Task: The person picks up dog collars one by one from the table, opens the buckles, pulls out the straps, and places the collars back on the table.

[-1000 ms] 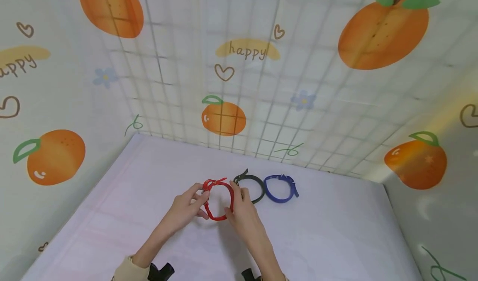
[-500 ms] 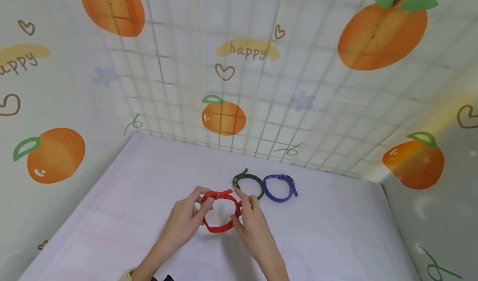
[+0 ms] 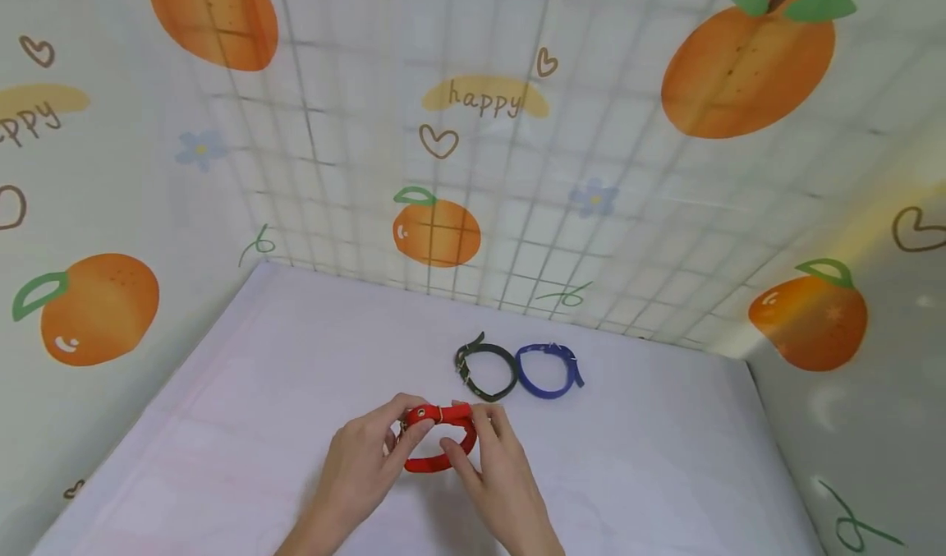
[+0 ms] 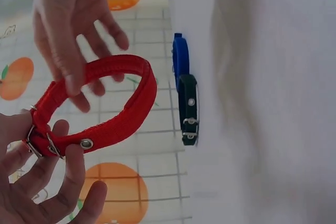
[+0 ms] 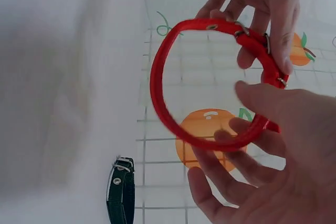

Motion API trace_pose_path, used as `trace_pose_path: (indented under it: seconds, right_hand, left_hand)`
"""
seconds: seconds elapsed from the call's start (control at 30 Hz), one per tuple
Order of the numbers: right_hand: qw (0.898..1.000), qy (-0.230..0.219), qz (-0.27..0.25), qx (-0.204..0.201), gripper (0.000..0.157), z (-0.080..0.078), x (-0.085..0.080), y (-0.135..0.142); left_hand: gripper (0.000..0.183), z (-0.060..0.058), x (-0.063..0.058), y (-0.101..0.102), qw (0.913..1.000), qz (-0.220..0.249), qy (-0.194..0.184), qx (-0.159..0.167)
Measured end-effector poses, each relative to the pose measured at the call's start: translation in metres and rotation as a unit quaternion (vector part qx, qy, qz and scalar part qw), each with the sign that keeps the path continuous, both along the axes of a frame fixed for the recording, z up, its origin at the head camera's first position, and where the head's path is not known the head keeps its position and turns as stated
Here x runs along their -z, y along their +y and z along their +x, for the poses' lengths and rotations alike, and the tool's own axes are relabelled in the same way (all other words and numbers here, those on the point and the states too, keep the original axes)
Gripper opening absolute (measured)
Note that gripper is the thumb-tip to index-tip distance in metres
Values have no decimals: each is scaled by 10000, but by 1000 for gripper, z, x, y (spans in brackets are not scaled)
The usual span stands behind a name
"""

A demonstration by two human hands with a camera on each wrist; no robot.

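A red buckled collar [image 3: 427, 465], looped into a ring, is held up above the table between both hands. My left hand [image 3: 355, 461] pinches its buckle end; the left wrist view shows fingers by the metal buckle and an eyelet on the red collar [image 4: 139, 100]. My right hand [image 3: 506, 478] holds the opposite side near the loose strap end. In the right wrist view, the right hand's [image 5: 273, 145] fingers lie behind the red collar [image 5: 157, 82], with the thumb in front, over the ring's opening.
Behind the hands, a dark green collar [image 3: 513, 373] and a blue collar [image 3: 547, 394] lie side by side, touching, on the white-covered table [image 3: 650, 449]. A patterned cloth wall [image 3: 332, 186] with printed oranges closes off the back and sides.
Both hands have brought the red collar toward the person, away from the green and blue ones. It has tilted, so its ring looks flatter and the eyelet faces up.
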State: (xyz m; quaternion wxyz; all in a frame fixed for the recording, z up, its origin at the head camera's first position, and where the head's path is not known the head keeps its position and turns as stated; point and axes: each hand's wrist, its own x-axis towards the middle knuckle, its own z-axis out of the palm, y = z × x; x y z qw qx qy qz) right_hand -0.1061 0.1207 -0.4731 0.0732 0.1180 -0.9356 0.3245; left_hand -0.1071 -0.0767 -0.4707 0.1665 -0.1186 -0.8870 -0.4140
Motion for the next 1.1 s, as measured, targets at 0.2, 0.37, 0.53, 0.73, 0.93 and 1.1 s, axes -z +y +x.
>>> trace_pose_path:
  seconds: [0.2, 0.37, 0.53, 0.73, 0.93, 1.1]
  right_hand:
    - [9980, 53, -622, 84, 61, 6, -3, 0]
    - [9919, -9, -1255, -197, 40, 8, -4, 1]
    - [9755, -234, -2152, -382, 31, 6, -4, 3]
    - [9683, -151, -2441, -500, 30, 1, -7, 6]
    - [9690, -49, -2425, -465, 28, -2, -11, 9]
    - [9718, 71, -2305, -483, 24, -2, -13, 11]
  left_hand:
    - [24, 3, 4, 2, 9983, -331, 480, -37]
    - [29, 2, 6, 5, 9984, -111, 516, 188]
    - [31, 0, 4, 7, 9980, 305, 341, 438]
    - [31, -4, -1, 11, 9964, 617, 306, 500]
    - [32, -8, -2, 18, 9956, 718, 450, 412]
    - [30, -8, -3, 20, 9946, 806, 511, 402]
